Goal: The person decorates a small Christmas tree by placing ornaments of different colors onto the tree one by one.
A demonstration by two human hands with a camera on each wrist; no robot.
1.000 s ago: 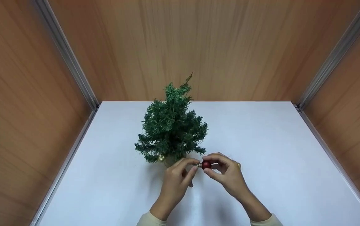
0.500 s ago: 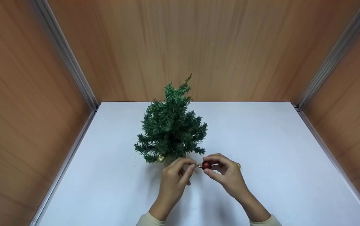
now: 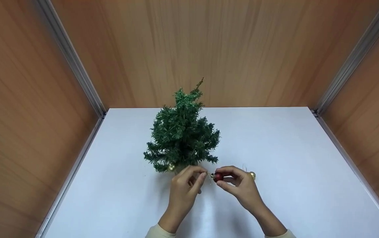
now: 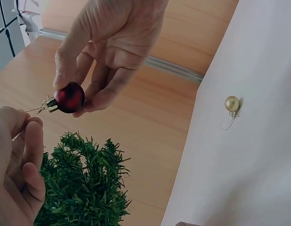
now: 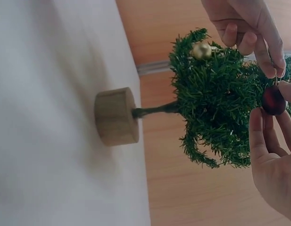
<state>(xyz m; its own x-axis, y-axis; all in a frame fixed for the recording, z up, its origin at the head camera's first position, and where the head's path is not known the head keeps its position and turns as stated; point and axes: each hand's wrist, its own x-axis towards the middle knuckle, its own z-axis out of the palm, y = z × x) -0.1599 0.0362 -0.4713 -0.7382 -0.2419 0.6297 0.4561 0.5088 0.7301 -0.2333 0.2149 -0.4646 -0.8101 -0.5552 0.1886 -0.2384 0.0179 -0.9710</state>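
My right hand (image 3: 240, 183) holds a dark red Christmas bauble (image 4: 70, 97) between thumb and fingertips, its gold cap facing left. The thumb and forefinger of my left hand (image 3: 184, 185) pinch the thin gold string (image 4: 34, 110) tied to that cap. Both hands are above the table, in front of a small artificial Christmas tree (image 3: 183, 132). In the right wrist view the tree stands on a round wooden base (image 5: 116, 117). A gold bauble (image 5: 202, 50) hangs on one of its lower branches.
Another gold bauble (image 4: 232, 103) with a string loop lies on the white table (image 3: 292, 148), just beyond my right hand in the head view. Wooden panels (image 3: 242, 49) enclose the back and both sides, with metal rails at the corners.
My left fingers have drawn slightly away from the bauble's cap, and more string shows between them. The right hand and red bauble have dropped a little in the head view.
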